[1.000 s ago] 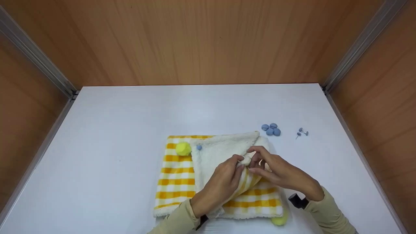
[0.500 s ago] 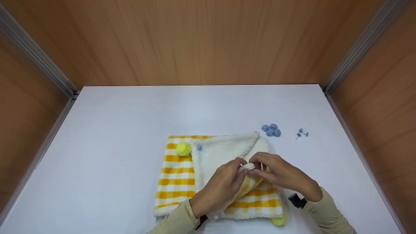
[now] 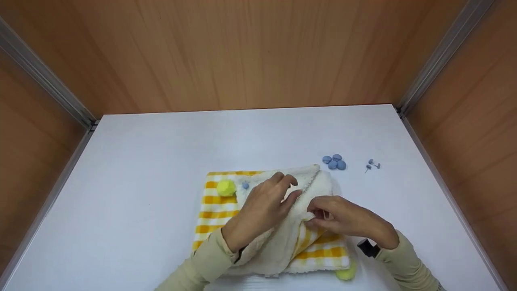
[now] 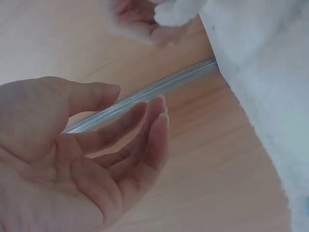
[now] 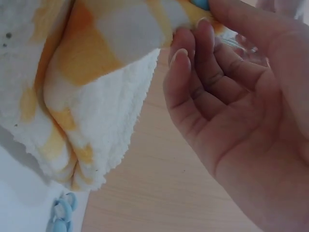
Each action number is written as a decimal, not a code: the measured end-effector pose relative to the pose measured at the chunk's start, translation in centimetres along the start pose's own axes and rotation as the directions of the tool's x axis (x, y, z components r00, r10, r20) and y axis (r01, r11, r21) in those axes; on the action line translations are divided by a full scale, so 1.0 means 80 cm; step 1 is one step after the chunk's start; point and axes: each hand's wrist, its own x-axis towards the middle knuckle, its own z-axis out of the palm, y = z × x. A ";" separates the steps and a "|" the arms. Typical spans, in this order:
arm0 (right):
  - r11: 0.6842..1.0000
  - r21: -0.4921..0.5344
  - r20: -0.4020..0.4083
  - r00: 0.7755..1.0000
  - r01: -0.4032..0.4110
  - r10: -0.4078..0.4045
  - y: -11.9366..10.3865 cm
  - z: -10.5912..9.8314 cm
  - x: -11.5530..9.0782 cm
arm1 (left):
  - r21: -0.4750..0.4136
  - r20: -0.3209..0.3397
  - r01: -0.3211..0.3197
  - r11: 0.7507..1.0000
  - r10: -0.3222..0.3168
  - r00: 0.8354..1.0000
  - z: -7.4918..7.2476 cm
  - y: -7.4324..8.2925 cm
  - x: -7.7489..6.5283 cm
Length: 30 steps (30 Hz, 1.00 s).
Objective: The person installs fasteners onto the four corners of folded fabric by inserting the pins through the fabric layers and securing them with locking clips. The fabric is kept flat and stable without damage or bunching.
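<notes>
A yellow-and-white checked blanket with white fleece backing lies folded on the table. My right hand pinches its lifted fleece edge between thumb and fingers. In the right wrist view, a small blue piece shows at the thumb tip, mostly cut off by the frame. My left hand hovers over the fleece with fingers loosely bent, thumb and fingertips apart, holding nothing. A round blue cap sits on the fleece near the upper left corner, beside a yellow pompom.
Several round blue caps are grouped on the white table behind the blanket. To their right lie blue-headed pins. Another yellow pompom sticks out at the near right corner. Wooden panels enclose the table.
My left hand has let go of the fleece edge and moved up and left. My right hand keeps its pinch, slightly lower. More white fleece now drapes toward the near edge.
</notes>
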 end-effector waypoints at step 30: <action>0.999 -0.003 0.045 0.998 0.037 -0.036 0.001 0.005 0.000 | 0.198 0.312 0.095 0.976 -0.155 0.937 0.114 -0.045 0.175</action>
